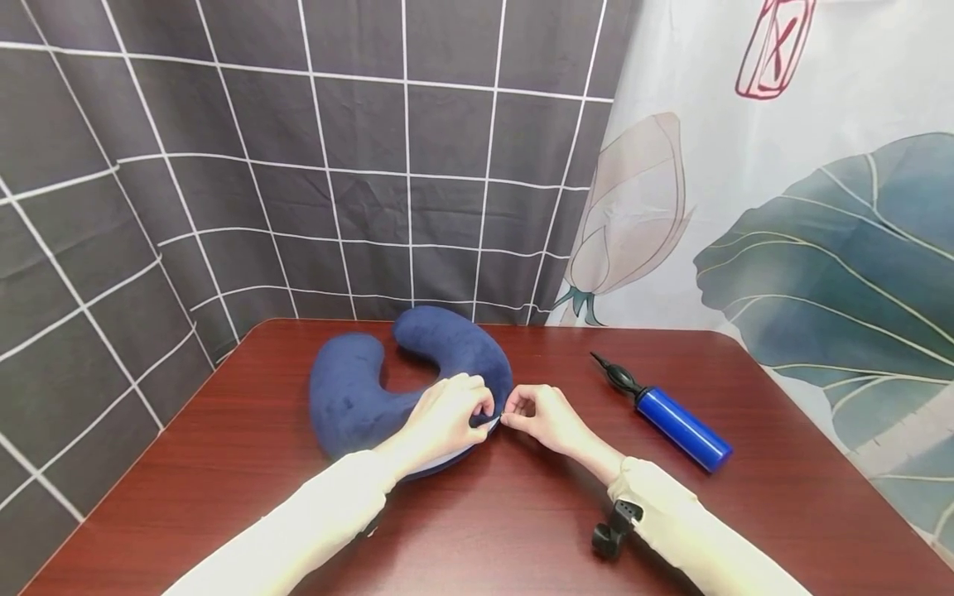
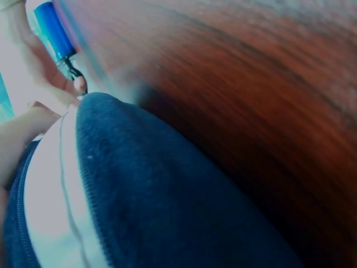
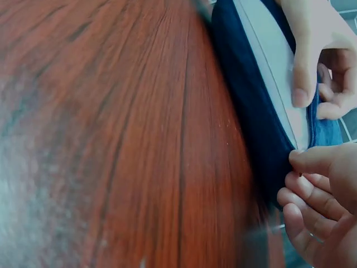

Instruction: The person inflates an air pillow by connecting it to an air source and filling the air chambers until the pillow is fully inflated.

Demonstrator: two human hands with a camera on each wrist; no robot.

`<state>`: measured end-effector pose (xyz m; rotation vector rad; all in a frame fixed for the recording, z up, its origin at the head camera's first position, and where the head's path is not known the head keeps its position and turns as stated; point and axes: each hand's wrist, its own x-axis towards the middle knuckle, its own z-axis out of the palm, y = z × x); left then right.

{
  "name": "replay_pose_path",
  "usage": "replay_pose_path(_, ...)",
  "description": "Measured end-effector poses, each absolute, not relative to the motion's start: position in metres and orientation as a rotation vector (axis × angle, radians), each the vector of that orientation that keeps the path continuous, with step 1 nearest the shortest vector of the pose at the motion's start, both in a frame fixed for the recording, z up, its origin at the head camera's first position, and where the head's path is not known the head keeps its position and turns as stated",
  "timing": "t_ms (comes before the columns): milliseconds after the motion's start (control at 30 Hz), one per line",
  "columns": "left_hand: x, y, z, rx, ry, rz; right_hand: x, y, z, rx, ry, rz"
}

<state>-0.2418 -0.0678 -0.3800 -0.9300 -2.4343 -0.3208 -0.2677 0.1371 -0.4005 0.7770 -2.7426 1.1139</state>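
A navy plush U-shaped neck pillow lies on the table, its zipped edge towards me. In the left wrist view the zipper is parted, and a white inner part shows between its two rows of teeth. My left hand pinches the blue cover edge beside the opening. At the end of the opening, my right hand pinches the zipper with thumb and forefinger; those fingertips hide the slider. The right wrist view shows the right thumb just below the left hand's fingers.
A blue hand pump with a black nozzle lies on the right of the reddish-brown table. A grey grid curtain hangs behind the table, with a flower-patterned cloth at the right.
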Motion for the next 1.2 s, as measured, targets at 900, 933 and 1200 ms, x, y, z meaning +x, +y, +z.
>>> replay_pose_path(900, -0.238, -0.105, -0.378, -0.981, -2.091, 0.124, -0.275, 0.122, -0.397, 0.766, -2.703, 1.159)
replay_pose_path(933, -0.240, -0.105, -0.378, -1.010, -2.092, 0.098, -0.275, 0.121, -0.397, 0.762, -2.701, 1.166)
replay_pose_path(1200, -0.249, -0.111, -0.378, -1.154, -2.308, -0.278, -0.280, 0.116, -0.397, 0.728, -2.708, 1.171)
